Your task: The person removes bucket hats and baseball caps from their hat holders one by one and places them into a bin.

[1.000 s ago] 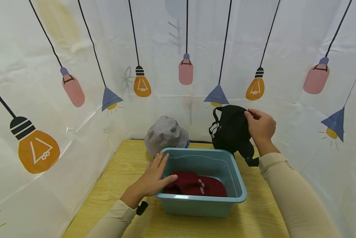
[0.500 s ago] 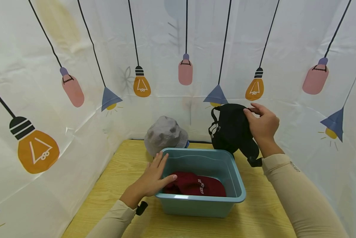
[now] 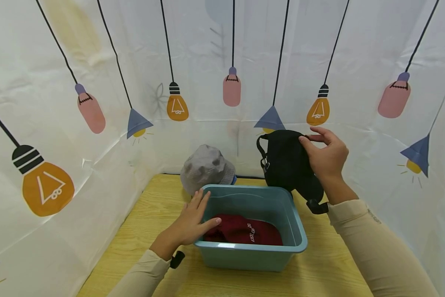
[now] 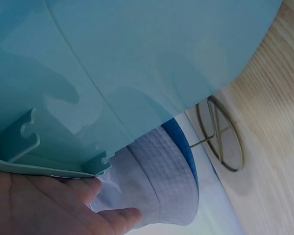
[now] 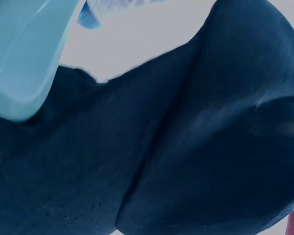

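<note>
My right hand [image 3: 326, 152] pinches the top of a black cap [image 3: 287, 161] between thumb and finger, behind the bin's back right corner. The cap's strap loop and small buckle face left, and its brim points down to the right. In the right wrist view the black cap [image 5: 152, 137] fills most of the picture. My left hand [image 3: 189, 222] lies with straight fingers over the left rim of a blue-green plastic bin [image 3: 250, 258]. A dark red cap [image 3: 244, 231] with white lettering lies inside the bin.
A grey bucket hat [image 3: 205, 167] with blue under its brim sits behind the bin's left back corner. Near it the left wrist view shows a round wire base [image 4: 223, 134]. White printed curtains [image 3: 207, 132] enclose the wooden table [image 3: 140, 231] at back and sides.
My right hand has lifted slightly and its fingers have spread a little. The black cap has shifted and turned slightly in its grip, lately to the left. My left hand stays in place.
</note>
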`<move>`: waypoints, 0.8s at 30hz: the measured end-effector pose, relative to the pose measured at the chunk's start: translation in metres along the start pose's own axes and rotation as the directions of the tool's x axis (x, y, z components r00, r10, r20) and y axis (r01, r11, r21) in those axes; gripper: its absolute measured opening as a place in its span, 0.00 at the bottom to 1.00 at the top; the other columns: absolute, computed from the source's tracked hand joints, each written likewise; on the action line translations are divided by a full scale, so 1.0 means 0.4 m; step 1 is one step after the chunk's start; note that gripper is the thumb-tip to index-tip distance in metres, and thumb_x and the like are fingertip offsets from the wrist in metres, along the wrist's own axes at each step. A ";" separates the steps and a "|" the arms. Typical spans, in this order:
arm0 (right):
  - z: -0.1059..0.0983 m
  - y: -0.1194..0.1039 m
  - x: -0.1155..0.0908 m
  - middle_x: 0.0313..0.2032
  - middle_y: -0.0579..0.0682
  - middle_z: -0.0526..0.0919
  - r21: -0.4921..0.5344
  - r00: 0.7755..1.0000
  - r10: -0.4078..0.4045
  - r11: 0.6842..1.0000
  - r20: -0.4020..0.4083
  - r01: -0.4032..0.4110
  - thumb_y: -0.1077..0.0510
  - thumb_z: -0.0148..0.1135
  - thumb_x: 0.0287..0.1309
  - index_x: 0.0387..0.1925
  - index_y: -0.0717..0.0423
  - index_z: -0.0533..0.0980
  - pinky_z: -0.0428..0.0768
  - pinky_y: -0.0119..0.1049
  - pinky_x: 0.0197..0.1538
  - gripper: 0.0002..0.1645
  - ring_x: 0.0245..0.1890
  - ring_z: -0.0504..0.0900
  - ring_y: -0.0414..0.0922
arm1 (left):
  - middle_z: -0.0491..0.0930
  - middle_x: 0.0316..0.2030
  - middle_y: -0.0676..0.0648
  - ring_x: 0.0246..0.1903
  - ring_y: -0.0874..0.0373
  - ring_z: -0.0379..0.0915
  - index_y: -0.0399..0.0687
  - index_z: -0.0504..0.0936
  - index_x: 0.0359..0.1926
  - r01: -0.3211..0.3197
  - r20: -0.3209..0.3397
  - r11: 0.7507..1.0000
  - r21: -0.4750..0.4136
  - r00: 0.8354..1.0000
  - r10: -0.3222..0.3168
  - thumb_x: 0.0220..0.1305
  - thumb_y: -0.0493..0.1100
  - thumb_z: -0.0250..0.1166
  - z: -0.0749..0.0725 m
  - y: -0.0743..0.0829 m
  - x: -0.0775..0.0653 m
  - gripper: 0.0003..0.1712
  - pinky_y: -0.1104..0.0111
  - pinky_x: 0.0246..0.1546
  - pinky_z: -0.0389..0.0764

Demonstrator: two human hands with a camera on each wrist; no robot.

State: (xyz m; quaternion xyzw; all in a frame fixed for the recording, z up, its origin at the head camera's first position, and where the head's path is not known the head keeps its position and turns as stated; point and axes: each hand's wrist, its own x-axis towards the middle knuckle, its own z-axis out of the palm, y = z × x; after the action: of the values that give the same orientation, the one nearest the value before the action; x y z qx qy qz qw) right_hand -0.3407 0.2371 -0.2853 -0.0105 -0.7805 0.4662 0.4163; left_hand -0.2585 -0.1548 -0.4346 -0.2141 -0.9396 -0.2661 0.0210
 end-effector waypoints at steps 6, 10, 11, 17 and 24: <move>0.001 -0.031 -0.026 0.41 0.52 0.91 0.081 0.999 -0.051 0.995 -0.015 0.052 0.42 0.78 0.55 0.52 0.38 0.88 0.70 0.40 0.60 0.22 0.58 0.77 0.40 | 0.35 0.84 0.42 0.83 0.44 0.29 0.52 0.41 0.85 0.008 0.004 1.000 0.008 1.000 -0.008 0.70 0.79 0.48 0.001 0.001 0.001 0.57 0.29 0.74 0.40; 0.004 -0.046 -0.039 0.38 0.50 0.91 0.138 0.999 -0.039 0.990 0.002 0.038 0.43 0.78 0.56 0.50 0.39 0.89 0.71 0.35 0.57 0.20 0.58 0.79 0.39 | 0.35 0.84 0.42 0.83 0.44 0.29 0.52 0.41 0.85 0.008 0.003 1.000 0.007 1.000 -0.008 0.70 0.79 0.48 0.001 0.001 0.000 0.58 0.29 0.74 0.40; 0.004 -0.049 -0.043 0.38 0.49 0.91 0.146 0.999 -0.037 0.989 0.007 0.036 0.44 0.78 0.56 0.50 0.40 0.89 0.71 0.35 0.56 0.20 0.58 0.79 0.39 | 0.35 0.84 0.42 0.83 0.44 0.29 0.52 0.41 0.85 0.007 0.003 1.000 0.007 1.000 -0.008 0.70 0.79 0.48 0.001 0.002 0.000 0.58 0.29 0.74 0.40; 0.011 -0.057 -0.064 0.37 0.51 0.90 0.175 0.996 -0.082 0.982 0.038 0.074 0.45 0.78 0.57 0.48 0.43 0.89 0.68 0.42 0.60 0.18 0.58 0.80 0.40 | 0.34 0.84 0.43 0.83 0.44 0.28 0.53 0.39 0.85 0.008 0.012 1.000 0.008 1.000 -0.008 0.70 0.79 0.47 -0.002 0.004 0.003 0.58 0.30 0.74 0.39; 0.025 -0.074 -0.087 0.39 0.53 0.90 0.196 0.993 -0.100 0.977 0.067 0.085 0.49 0.78 0.57 0.46 0.45 0.90 0.66 0.43 0.58 0.15 0.54 0.77 0.37 | 0.34 0.84 0.43 0.83 0.45 0.28 0.52 0.39 0.85 0.014 0.011 1.000 0.015 1.000 -0.015 0.70 0.79 0.49 -0.002 0.001 0.001 0.59 0.30 0.75 0.39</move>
State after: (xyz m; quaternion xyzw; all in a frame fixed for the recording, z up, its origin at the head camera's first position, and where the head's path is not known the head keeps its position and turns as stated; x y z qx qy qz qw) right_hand -0.3136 0.1993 -0.2881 0.0842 -0.7467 0.5197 0.4066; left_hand -0.2589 -0.1547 -0.4335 -0.2085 -0.9433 -0.2579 0.0156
